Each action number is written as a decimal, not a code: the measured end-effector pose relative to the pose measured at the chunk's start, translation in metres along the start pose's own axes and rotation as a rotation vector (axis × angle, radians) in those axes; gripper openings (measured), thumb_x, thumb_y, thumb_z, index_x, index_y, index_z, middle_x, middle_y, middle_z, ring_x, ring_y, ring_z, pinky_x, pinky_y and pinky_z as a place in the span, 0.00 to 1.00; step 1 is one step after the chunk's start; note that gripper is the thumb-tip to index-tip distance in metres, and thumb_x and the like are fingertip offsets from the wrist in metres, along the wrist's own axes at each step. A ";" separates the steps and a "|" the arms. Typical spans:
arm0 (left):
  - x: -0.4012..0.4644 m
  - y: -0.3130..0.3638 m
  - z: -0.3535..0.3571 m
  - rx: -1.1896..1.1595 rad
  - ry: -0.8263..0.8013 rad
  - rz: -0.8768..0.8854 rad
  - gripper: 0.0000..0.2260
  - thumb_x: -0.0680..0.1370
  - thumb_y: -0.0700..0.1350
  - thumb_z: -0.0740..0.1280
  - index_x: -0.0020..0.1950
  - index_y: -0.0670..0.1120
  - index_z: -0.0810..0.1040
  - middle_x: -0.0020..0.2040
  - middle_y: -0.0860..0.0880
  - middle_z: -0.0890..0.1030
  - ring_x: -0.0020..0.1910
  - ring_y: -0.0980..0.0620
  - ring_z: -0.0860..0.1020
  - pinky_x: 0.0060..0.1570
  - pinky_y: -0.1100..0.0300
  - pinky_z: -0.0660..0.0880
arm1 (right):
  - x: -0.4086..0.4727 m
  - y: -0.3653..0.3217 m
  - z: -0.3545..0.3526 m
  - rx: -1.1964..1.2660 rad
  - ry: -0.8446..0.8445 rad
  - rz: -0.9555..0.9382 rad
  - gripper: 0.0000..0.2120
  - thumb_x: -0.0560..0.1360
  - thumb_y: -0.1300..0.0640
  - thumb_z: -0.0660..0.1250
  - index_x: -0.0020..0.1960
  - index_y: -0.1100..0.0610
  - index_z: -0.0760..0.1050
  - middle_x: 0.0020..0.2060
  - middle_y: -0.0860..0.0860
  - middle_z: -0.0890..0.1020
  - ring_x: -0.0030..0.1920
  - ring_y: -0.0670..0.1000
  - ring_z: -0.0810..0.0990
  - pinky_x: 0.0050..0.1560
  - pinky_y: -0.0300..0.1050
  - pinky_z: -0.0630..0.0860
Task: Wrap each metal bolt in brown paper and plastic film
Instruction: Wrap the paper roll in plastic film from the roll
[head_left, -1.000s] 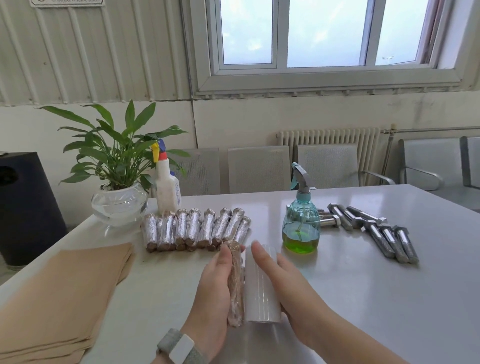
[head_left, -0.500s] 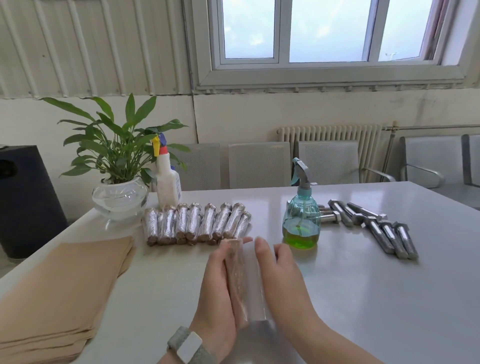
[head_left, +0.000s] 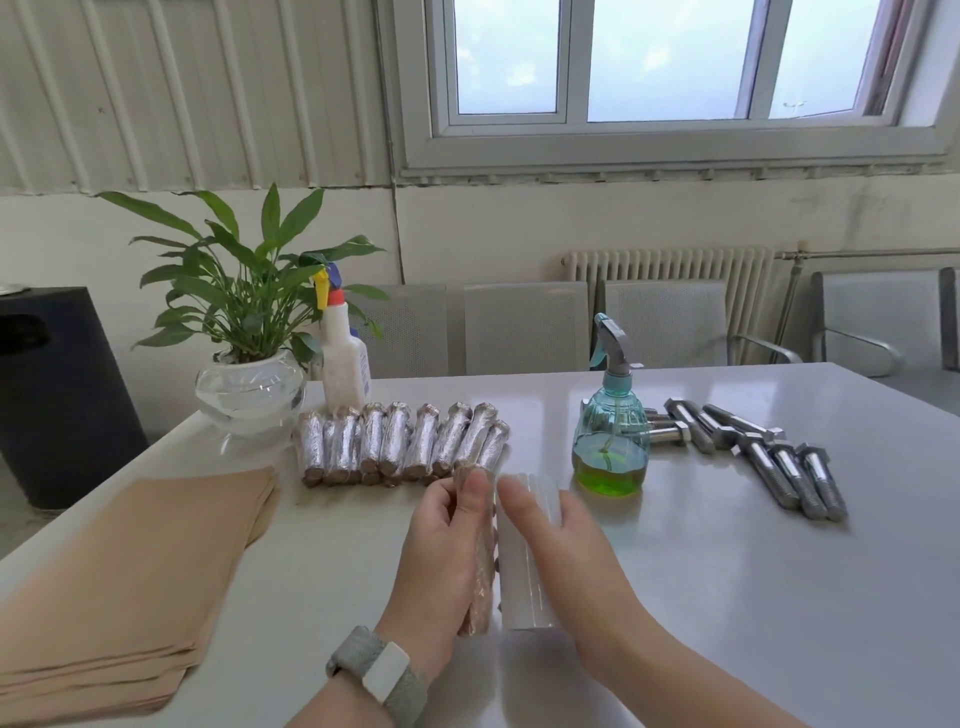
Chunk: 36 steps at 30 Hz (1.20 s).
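Observation:
My left hand (head_left: 439, 566) grips a bolt wrapped in brown paper (head_left: 480, 571), held lengthwise near the table's front. Right beside it lies a white roll of plastic film (head_left: 524, 561), with my right hand (head_left: 566, 561) resting on its right side. Whether film runs between roll and bolt I cannot tell. A row of several wrapped bolts (head_left: 400, 447) lies behind my hands. Several bare metal bolts (head_left: 769, 452) lie at the right. A stack of brown paper sheets (head_left: 124, 577) sits at the left.
A blue spray bottle with green liquid (head_left: 610, 431) stands between the roll and the bare bolts. A potted plant in a glass bowl (head_left: 249, 384) and a white spray bottle (head_left: 344, 358) stand at the back left. Grey chairs (head_left: 524, 327) line the table's far edge.
The wrapped bolt and the film roll lay side by side, were pressed close together half a second ago, and now sit apart again. My hands shifted slightly forward.

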<state>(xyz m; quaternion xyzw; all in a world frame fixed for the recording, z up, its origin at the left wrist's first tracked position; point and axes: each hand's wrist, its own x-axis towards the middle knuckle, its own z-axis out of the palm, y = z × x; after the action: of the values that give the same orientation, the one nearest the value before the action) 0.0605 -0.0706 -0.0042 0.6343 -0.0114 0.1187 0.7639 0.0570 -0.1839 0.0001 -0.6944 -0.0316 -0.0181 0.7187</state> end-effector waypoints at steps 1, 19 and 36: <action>-0.002 0.000 0.003 -0.036 0.008 -0.008 0.26 0.68 0.64 0.68 0.51 0.43 0.76 0.39 0.42 0.82 0.38 0.48 0.82 0.37 0.48 0.80 | -0.001 0.002 0.001 -0.028 0.017 -0.014 0.35 0.64 0.22 0.63 0.53 0.52 0.77 0.44 0.48 0.83 0.45 0.47 0.83 0.47 0.50 0.80; 0.003 -0.007 -0.004 -0.014 -0.014 -0.013 0.24 0.76 0.64 0.57 0.49 0.46 0.81 0.38 0.47 0.83 0.35 0.49 0.81 0.35 0.57 0.77 | 0.000 -0.005 -0.008 0.118 -0.228 0.024 0.17 0.70 0.38 0.69 0.46 0.52 0.82 0.41 0.54 0.85 0.41 0.52 0.84 0.40 0.42 0.79; -0.009 -0.005 0.007 -0.413 -0.100 -0.228 0.21 0.79 0.58 0.58 0.56 0.46 0.83 0.54 0.41 0.84 0.53 0.44 0.83 0.41 0.55 0.81 | -0.002 -0.002 0.003 -0.194 0.141 -0.054 0.29 0.64 0.24 0.55 0.46 0.47 0.75 0.38 0.35 0.81 0.39 0.34 0.78 0.36 0.37 0.69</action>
<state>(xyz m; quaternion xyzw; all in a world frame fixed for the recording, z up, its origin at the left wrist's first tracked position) 0.0536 -0.0800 -0.0095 0.4670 -0.0015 -0.0045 0.8843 0.0547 -0.1812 0.0020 -0.7564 0.0021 -0.0894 0.6480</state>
